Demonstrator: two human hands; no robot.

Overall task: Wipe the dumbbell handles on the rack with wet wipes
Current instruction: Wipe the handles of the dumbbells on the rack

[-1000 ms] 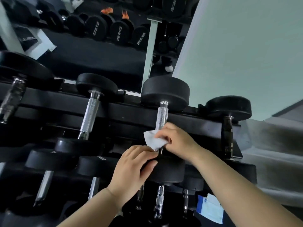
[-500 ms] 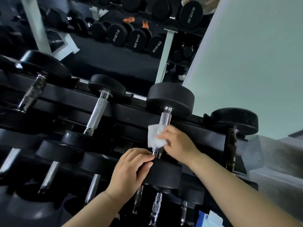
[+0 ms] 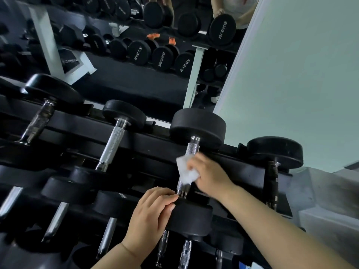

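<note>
Dumbbell point(image 3: 197, 128) on the rack point(image 3: 64, 129), neighbouring dumbbells point(image 3: 113, 146) close on both sides, mirror point(image 3: 136, 88) behind.
Your right hand point(image 3: 211, 177) clamps a crumpled wet wipe point(image 3: 184, 169) round the middle of the handle point(image 3: 191, 149); your left hand point(image 3: 151, 216) curls over the rim of the near weight head point(image 3: 192, 218).

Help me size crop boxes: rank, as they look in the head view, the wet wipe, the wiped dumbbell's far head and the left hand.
1-2. left hand and far head: alike; the hand is nearer, so unranked.
3. wet wipe, smallest.
</note>
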